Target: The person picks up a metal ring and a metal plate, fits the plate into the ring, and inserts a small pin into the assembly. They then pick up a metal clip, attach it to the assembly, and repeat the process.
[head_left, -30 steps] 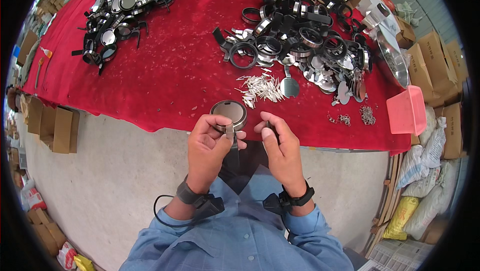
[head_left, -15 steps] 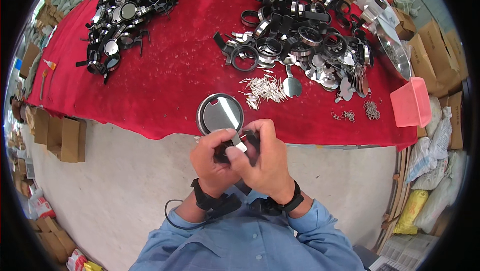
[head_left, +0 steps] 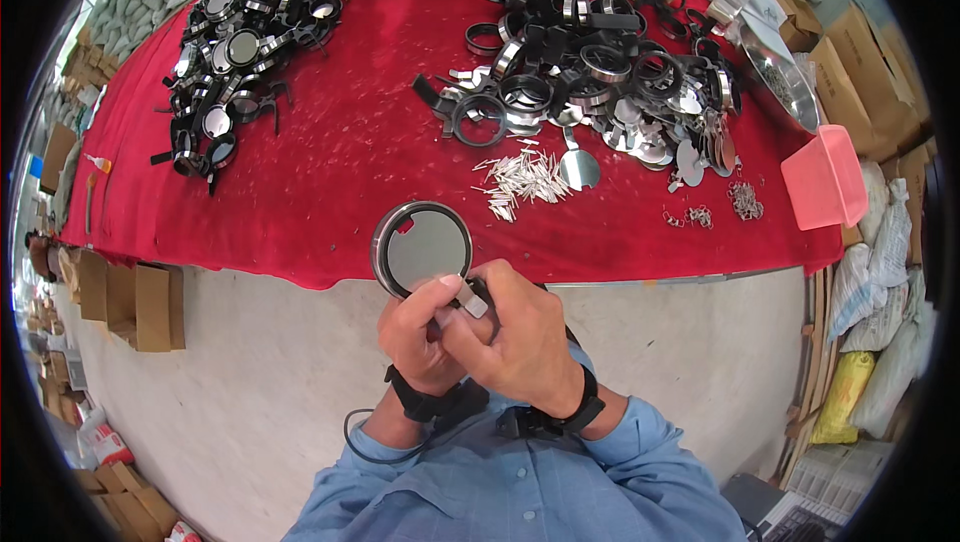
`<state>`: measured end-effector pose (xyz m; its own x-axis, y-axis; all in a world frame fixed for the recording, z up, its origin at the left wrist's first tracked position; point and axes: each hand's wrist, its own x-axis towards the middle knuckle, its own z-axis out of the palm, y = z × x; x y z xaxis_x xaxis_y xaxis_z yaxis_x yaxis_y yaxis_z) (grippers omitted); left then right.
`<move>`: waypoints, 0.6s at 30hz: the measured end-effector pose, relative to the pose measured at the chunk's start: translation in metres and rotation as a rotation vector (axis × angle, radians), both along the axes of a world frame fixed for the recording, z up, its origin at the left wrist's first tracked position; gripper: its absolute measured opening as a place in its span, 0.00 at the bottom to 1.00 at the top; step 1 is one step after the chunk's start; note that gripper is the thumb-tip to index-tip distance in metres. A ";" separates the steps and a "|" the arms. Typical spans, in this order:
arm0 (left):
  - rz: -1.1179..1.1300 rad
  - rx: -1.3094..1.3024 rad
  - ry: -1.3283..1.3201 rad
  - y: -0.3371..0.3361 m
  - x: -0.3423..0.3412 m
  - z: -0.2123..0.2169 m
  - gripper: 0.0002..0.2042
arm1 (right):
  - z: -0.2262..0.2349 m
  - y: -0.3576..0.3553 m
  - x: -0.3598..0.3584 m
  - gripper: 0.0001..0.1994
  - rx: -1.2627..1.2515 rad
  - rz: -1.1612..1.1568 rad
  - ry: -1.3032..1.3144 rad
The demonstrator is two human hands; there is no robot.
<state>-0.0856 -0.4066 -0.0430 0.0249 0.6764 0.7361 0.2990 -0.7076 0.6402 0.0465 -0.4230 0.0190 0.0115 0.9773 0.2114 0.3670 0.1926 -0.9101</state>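
A round mirror (head_left: 422, 248) with a dark rim sits upright in front of the person's chest, just over the near edge of the red table (head_left: 330, 172), its grey face turned toward the camera. The left hand (head_left: 420, 327) is curled closed around its short handle from below, thumb pressed up near the rim. The right hand (head_left: 515, 337) is closed too, wrapped over the left, its fingertips pinching a small silver piece (head_left: 472, 304) at the base of the mirror. Further out on the cloth lie a scatter of small silver pins (head_left: 520, 182), a big heap of black rings and round mirror discs (head_left: 600, 72), a second heap of finished mirrors (head_left: 235, 52) at the far left, and a pink tray (head_left: 825, 177) at the right edge
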 end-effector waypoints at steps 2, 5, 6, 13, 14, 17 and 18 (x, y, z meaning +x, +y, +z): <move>0.024 0.015 0.019 0.000 0.000 0.000 0.22 | -0.004 -0.001 -0.001 0.14 0.096 -0.037 -0.089; 0.030 0.031 0.059 0.000 0.000 0.004 0.22 | -0.008 -0.001 -0.001 0.13 0.144 -0.040 -0.145; 0.028 0.031 0.062 0.002 0.001 0.005 0.22 | -0.008 -0.001 -0.001 0.13 0.143 -0.042 -0.142; 0.144 0.072 0.058 0.006 0.010 0.002 0.25 | -0.006 0.004 0.004 0.13 0.173 -0.025 -0.292; 0.147 0.049 0.044 0.006 0.009 -0.003 0.25 | -0.006 0.004 0.003 0.14 0.167 -0.025 -0.311; 0.042 -0.044 -0.030 0.003 0.007 -0.011 0.23 | -0.004 0.007 0.001 0.15 0.167 -0.068 -0.271; 0.039 -0.042 -0.026 0.004 0.009 -0.010 0.23 | -0.003 0.008 0.002 0.15 0.169 -0.071 -0.267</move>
